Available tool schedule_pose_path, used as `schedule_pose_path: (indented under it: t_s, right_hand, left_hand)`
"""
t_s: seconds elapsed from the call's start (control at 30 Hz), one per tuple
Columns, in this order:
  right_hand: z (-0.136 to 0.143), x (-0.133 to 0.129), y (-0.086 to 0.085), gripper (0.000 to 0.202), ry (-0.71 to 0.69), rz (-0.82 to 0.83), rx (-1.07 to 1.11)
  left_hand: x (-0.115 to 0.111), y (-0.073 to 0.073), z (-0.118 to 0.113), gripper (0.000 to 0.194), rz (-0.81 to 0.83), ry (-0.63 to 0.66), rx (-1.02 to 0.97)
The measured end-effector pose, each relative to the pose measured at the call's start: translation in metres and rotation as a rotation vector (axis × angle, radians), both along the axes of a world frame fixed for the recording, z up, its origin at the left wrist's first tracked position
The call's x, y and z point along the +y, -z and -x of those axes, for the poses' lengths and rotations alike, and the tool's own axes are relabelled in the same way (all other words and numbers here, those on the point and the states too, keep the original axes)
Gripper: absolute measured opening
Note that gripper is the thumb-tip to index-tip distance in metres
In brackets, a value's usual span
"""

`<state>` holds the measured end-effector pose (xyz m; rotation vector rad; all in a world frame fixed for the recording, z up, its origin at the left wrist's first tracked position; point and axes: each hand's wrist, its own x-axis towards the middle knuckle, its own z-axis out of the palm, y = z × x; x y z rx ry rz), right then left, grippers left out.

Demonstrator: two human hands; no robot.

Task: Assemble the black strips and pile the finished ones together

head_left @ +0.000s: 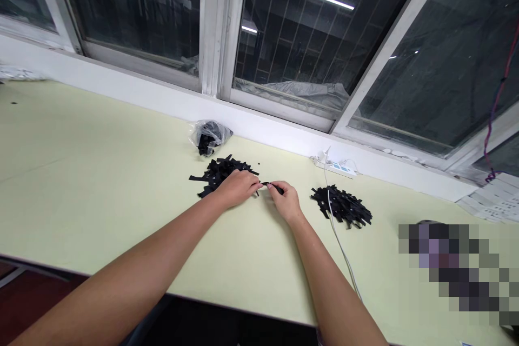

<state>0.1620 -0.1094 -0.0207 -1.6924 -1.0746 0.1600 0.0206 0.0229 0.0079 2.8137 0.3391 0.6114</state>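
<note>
Between my two hands a short black strip (266, 184) is held above the pale yellow table (243, 248). My left hand (238, 188) is closed, pinching the strip's left end. My right hand (286, 201) is also closed, with thumb and fingers on its other end. A heap of black strips (221, 171) lies right behind and to the left of my left hand, partly hidden by it. To the right of my right hand sits a second pile of black strips (344, 205), with small light spots among them.
A clear plastic bag (217, 132) with black pieces stands near the wall. A white power strip (343, 168) lies by the window ledge, and a white cable (339, 240) crosses the right pile to the front. White stacked boxes (492, 200) are at far right, beside a pixelated area.
</note>
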Motion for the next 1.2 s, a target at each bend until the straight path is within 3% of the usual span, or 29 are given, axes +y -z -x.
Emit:
schedule_pose_path:
  t_s: [0.17, 0.23, 0.37, 0.43, 0.73, 1.0, 1.1, 1.2]
  right_hand:
    - [-0.002, -0.003, -0.007, 0.026, 0.127, -0.003, 0.082]
    - [0.0, -0.004, -0.01, 0.023, 0.124, -0.012, 0.131]
    - [0.006, -0.004, -0.011, 0.021, 0.1, -0.024, 0.174]
    - [0.008, -0.003, -0.009, 0.021, 0.078, -0.047, 0.174]
    - [0.016, -0.004, -0.009, 0.02, 0.004, -0.058, 0.033]
    - [0.022, -0.01, -0.015, 0.02, -0.054, -0.005, -0.022]
    - [0.026, -0.011, -0.018, 0.02, -0.041, 0.03, -0.057]
    - [0.03, -0.011, -0.02, 0.021, -0.048, 0.055, -0.08]
  left_hand:
    - [0.003, -0.009, 0.007, 0.025, -0.142, -0.197, -0.162]
    - [-0.001, -0.012, 0.008, 0.024, -0.12, -0.198, -0.251]
    - [-0.016, -0.008, 0.003, 0.033, 0.174, -0.05, -0.155]
    - [-0.025, -0.003, -0.001, 0.033, 0.276, -0.034, -0.096]
    - [-0.034, 0.006, -0.009, 0.035, 0.441, 0.03, -0.179]
    - [-0.03, 0.015, -0.018, 0.034, 0.979, 0.054, -0.206]
    - [-0.029, 0.016, -0.019, 0.033, 1.018, 0.053, -0.214]
    - [-0.029, 0.015, -0.019, 0.029, 0.947, 0.018, -0.204]
